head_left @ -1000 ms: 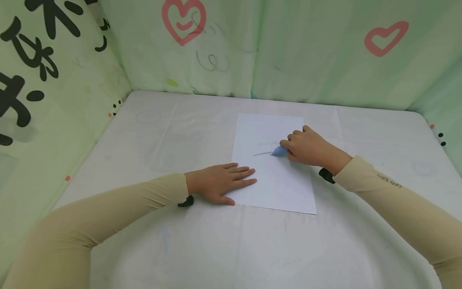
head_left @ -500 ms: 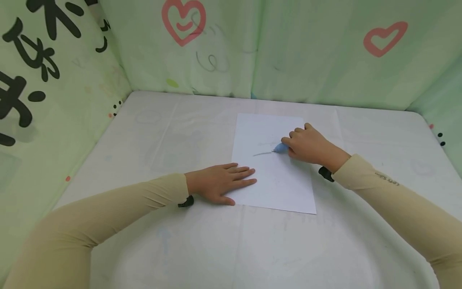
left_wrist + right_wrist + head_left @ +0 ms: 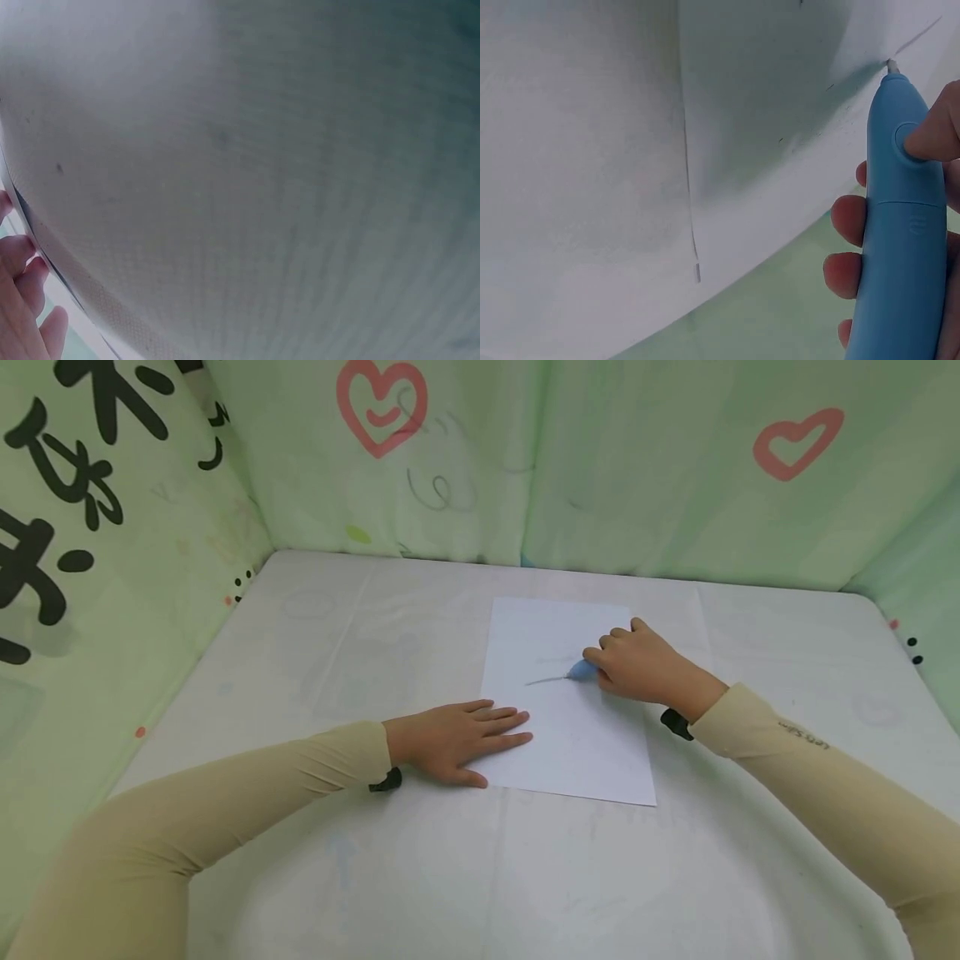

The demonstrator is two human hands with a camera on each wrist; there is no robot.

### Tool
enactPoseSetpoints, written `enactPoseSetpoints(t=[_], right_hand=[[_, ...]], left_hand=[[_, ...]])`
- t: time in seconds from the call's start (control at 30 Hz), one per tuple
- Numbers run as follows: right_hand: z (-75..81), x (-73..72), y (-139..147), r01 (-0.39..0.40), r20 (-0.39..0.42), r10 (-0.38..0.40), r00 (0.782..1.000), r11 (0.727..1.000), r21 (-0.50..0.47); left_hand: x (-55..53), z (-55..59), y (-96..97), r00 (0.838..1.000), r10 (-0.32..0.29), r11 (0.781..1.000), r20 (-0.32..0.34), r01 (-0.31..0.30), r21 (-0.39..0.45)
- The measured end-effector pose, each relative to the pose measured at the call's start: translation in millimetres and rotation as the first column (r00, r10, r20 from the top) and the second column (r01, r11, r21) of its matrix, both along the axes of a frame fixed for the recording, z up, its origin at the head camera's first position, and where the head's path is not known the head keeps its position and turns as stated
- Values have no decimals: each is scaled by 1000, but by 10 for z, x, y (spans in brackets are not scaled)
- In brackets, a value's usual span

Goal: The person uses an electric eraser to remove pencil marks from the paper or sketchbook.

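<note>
A white sheet of paper (image 3: 577, 752) lies on the table, with a thin grey line (image 3: 546, 681) near its middle. My left hand (image 3: 457, 743) rests flat on the sheet's left edge, fingers spread. The right hand (image 3: 641, 664) grips a blue electric eraser (image 3: 904, 225), its tip touching the paper at the right end of that line. In the right wrist view the thumb (image 3: 936, 127) presses the round button on the body. Small dark specks lie on the paper near the tip. In the left wrist view only fingertips (image 3: 30, 281) show at the lower left.
The table (image 3: 360, 877) has a white cover. A green curtain (image 3: 637, 468) with red hearts stands behind it, and a green sheet with black characters (image 3: 75, 477) hangs at the left. Both wrists carry dark bands (image 3: 677, 724).
The right hand and the electric eraser have shifted very slightly, up and then back down, at the end of the line. My left hand and the paper stay in place.
</note>
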State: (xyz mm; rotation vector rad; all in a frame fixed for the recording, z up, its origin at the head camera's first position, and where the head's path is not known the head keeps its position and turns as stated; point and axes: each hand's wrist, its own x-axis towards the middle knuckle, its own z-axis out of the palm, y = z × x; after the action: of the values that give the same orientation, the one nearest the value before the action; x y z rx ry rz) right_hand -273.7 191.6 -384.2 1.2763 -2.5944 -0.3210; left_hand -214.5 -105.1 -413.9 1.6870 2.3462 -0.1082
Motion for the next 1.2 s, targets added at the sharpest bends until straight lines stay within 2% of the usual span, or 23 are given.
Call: enactPoseSetpoints(t=[0.1, 0.23, 0.37, 0.73, 1.2], right_hand=[[0, 1, -6, 27, 13, -28, 1000, 1000, 6], [6, 3, -23, 10, 21, -10, 1000, 1000, 5], [2, -11, 3, 34, 10, -34, 999, 999, -7], [-11, 1, 19, -4, -2, 4, 1000, 1000, -22], [-24, 1, -25, 1, -11, -1, 1000, 1000, -30]], left_hand=[[0, 3, 0, 1000, -3, 1000, 0, 3, 6], [0, 8, -3, 1000, -2, 1000, 0, 2, 7], [-2, 3, -3, 1000, -2, 1000, 2, 2, 11], [0, 2, -3, 1000, 4, 1000, 1, -4, -5], [4, 6, 1, 1000, 5, 1000, 4, -5, -5]])
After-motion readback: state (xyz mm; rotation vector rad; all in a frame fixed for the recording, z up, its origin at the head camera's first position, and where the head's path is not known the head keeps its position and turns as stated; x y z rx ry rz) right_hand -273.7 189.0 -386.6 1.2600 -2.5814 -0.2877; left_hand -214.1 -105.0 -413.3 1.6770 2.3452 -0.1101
